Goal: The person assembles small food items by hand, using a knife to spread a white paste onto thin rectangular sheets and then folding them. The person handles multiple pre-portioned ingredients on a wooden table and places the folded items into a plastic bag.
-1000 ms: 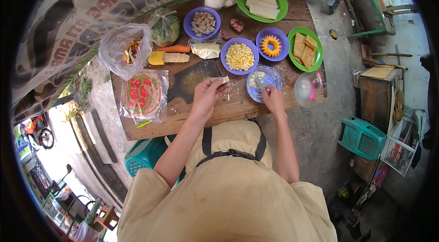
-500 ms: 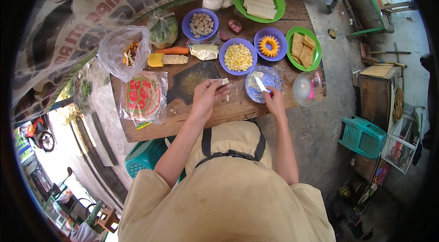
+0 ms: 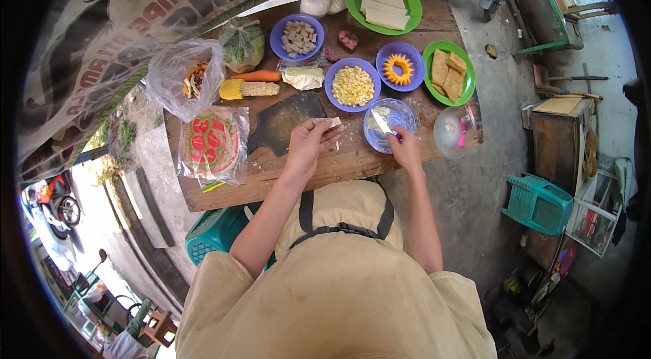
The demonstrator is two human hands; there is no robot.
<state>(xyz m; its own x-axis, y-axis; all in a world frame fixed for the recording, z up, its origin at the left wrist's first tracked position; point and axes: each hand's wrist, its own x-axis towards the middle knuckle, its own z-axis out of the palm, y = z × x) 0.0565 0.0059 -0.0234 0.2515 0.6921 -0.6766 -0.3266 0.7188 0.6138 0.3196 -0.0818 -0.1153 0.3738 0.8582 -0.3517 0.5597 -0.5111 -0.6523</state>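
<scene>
My left hand [image 3: 313, 140] is closed, pinching a small pale block [image 3: 335, 122] between thumb and fingertips just above the table's near part. In my right hand [image 3: 405, 149] is a knife with a whitish blade [image 3: 381, 123]. Its blade reaches over a blue-and-white bowl [image 3: 405, 115] that has pale paste inside. Left of my left hand lies a dark cutting board [image 3: 274, 130]. Beyond the hands stands a purple bowl of corn kernels [image 3: 352, 86], and right of it another purple bowl [image 3: 418, 69] with an orange ring-shaped piece.
On the wooden table [image 3: 298, 172] are a green plate of brown fried pieces [image 3: 448, 76], a green plate of pale slabs [image 3: 384, 5], a purple bowl of cubes [image 3: 298, 37], a carrot [image 3: 258, 75], a corn cob [image 3: 259, 88], a packet of round wrappers [image 3: 213, 144] and a clear container [image 3: 447, 132].
The knife blade has shifted slightly left and down over the bowl. My left hand has barely moved and keeps its pinch. The hanging banner at the back has swayed, showing more of a motorcycle.
</scene>
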